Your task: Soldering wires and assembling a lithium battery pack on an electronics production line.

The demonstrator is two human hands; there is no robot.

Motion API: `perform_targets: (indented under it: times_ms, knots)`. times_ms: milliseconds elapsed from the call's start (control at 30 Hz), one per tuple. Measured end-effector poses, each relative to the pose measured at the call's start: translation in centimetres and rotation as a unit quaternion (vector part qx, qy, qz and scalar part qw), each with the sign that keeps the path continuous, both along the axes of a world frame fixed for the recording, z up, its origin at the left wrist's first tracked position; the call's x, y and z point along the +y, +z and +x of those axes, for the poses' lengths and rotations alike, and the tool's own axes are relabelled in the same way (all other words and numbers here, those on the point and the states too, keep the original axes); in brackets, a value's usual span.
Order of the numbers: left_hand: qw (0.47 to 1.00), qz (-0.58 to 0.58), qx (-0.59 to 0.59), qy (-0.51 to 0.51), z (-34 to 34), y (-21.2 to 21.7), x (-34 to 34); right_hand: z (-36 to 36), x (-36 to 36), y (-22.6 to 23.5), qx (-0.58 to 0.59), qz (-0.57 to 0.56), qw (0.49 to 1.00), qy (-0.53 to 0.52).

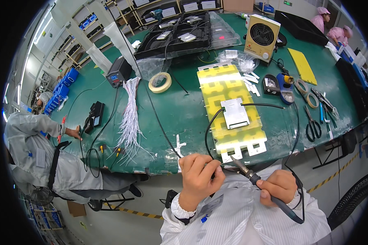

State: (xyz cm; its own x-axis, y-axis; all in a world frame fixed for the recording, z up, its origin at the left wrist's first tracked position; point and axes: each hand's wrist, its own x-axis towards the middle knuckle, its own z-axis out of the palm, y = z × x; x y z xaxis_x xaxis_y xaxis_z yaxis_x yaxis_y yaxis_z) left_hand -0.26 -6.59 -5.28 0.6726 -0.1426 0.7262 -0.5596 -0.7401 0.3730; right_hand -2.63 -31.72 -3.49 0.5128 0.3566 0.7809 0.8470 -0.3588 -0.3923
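My right hand [279, 188] is closed around a soldering iron [249, 174]. The iron's tip points up and left, over the near edge of a yellow panel with pale metal tabs [233, 87]. My left hand [200, 175] is closed just left of the tip, with fingers bent round a black cable [207, 143]; its end is hard to make out. That cable curves from a flat silver module [235, 114] lying on the panel. A second black cable end leaves the module to the right.
The green table [163, 110] holds a bundle of white wires [131, 118], a tape roll [160, 82], an ionizer fan [261, 37], an iron stand [286, 87], scissors [313, 124] and black trays [176, 34]. A co-worker's hand [74, 132] rests at the left edge. A long black cord [151, 102] crosses the table.
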Motion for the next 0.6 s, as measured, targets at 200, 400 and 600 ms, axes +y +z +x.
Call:
perform_targets:
  times_ms: [200,400,600]
  knots:
    - [1.000,-0.003,0.003,0.007,-0.21,0.09,0.33,0.07,0.02,0.09,-0.001,0.004,1.000,0.002]
    - [1.000,-0.010,0.006,0.001,-0.10,0.08,0.24,0.05,0.04,0.15,-0.008,0.009,1.000,-0.006]
    - [1.000,-0.013,0.005,-0.008,-0.03,0.04,0.05,0.05,-0.17,0.13,-0.004,0.002,1.000,-0.001]
